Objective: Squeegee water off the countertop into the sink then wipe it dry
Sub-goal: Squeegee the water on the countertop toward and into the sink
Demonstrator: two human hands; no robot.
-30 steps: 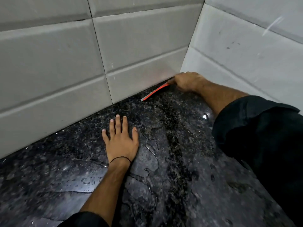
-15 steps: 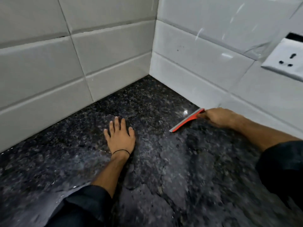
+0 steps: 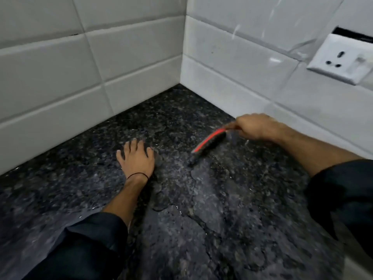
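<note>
Wet black granite countertop [image 3: 232,229] in a corner of white wall tiles [image 3: 50,77], with a socket plate [image 3: 341,59] on the right-hand wall. The sink is out of view. Pooled water [image 3: 210,201] lies in ragged sheets in front of me. My left hand [image 3: 137,156] is flat on the stone, fingers released and spread, bracing me. My right hand [image 3: 256,127] is clenched on the handle of the red-edged squeegee [image 3: 210,143]. A second ago its blade sat in the far corner against the tiles; now it is out of the corner, partway toward me. I judge that the corner is cleared and the stroke must carry the water on to the sink; wiping dry is not yet begun.
</note>
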